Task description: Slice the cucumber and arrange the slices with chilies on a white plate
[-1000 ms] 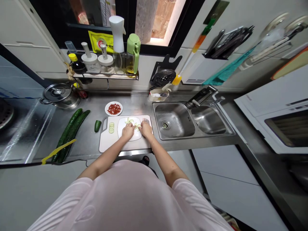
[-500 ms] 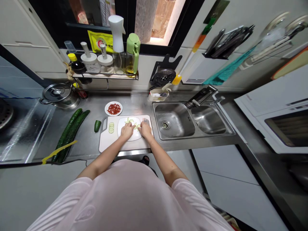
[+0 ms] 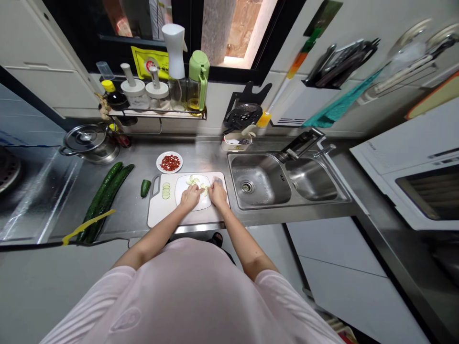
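A white squarish plate rests on a pale cutting board. Pale green cucumber slices are laid out in a pattern near its far side, with more slices around the fingertips. My left hand is over the plate, fingers bent together and tips at the slices; what they grip is hidden. Over the plate's right edge, my right hand has closed fingers at a cucumber slice. On the board's left part lies a column of cucumber slices. Something shiny, partly covered, lies beyond my right hand.
Left of the board are a cucumber piece and long cucumbers. A small plate of chopped red pieces stands behind. The double sink is to the right, a lidded pot far left, and a condiment rack on the wall.
My left hand has drawn slightly back toward me, and my right hand has shifted slightly right. The slices at my fingertips show more clearly now.
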`<state>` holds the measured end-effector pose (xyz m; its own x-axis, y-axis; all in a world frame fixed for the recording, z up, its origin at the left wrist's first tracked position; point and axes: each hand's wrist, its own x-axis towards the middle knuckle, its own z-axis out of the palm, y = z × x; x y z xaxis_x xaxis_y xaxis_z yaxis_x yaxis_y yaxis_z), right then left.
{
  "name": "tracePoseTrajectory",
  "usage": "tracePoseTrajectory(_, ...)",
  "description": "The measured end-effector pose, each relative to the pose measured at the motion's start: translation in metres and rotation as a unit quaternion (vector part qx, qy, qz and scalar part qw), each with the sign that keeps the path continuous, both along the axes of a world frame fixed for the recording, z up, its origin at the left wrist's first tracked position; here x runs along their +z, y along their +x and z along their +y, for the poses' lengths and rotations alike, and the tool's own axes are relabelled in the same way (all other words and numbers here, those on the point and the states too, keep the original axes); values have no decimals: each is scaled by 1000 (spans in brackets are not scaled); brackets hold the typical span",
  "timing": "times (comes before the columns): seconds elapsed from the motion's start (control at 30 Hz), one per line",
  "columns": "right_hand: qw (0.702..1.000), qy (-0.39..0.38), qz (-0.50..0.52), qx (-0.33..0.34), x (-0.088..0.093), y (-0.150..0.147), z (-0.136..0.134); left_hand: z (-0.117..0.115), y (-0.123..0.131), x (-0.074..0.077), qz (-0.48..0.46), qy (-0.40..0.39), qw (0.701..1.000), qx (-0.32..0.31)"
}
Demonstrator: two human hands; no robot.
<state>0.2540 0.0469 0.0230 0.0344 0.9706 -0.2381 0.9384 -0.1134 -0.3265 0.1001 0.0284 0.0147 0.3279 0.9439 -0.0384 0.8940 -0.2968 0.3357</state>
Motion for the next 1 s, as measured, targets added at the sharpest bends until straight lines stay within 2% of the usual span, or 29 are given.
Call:
tracePoseTrajectory(0.1, 1000, 20, 6, -23, -1, 5, 2, -2, 0, -5, 6, 10, 1000, -16)
tracePoseTrajectory(0.2, 1000, 6, 10, -23, -2, 7, 4, -3, 0, -7, 13, 12, 1000, -22)
tracePoseTrajectory(0.63, 999, -18, 19, -25, -13, 6, 6, -2, 0, -6, 22, 8, 999, -29)
tracePoseTrajectory(0.87, 998, 16, 45, -39, -14, 11, 5, -3, -3, -9, 0, 50, 999, 20)
tracePoseTrajectory(1.0, 998, 15, 47, -39, -12, 12, 6, -6, -4, -12, -3, 49, 999, 12)
